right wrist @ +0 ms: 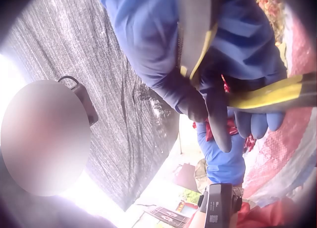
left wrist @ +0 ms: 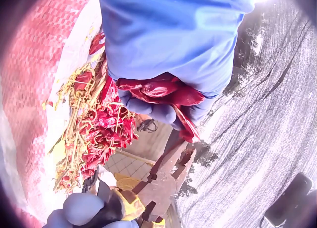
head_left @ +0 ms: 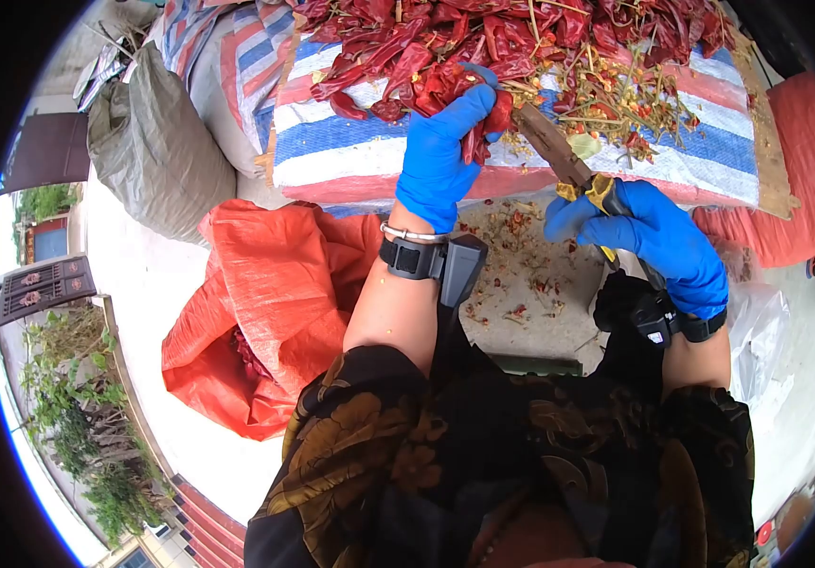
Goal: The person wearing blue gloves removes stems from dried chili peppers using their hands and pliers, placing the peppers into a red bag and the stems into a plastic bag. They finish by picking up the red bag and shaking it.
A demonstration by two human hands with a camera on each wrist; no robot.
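Observation:
Gloved in blue, the left hand (head_left: 445, 147) grips several dried red chillies (head_left: 440, 87) over the striped sheet (head_left: 331, 142). The right hand (head_left: 663, 237) holds a rusty plier-like tool (head_left: 554, 144) by its yellow and black handles, its tip beside the left fingers. In the left wrist view the tool's jaws (left wrist: 161, 188) stand apart just below the chillies (left wrist: 158, 89); one chilli hangs down near them. The right wrist view shows fingers round the handles (right wrist: 267, 95), with the left hand (right wrist: 223, 161) behind; the tool's tip is hidden there.
A pile of dried chillies (head_left: 559, 33) covers the sheet's far side, with loose stems (head_left: 616, 109) at its right. An open red sack (head_left: 265, 293) lies left of the person, and a grey sack (head_left: 156, 142) stands behind it. Scraps (head_left: 521, 256) litter the ground between the arms.

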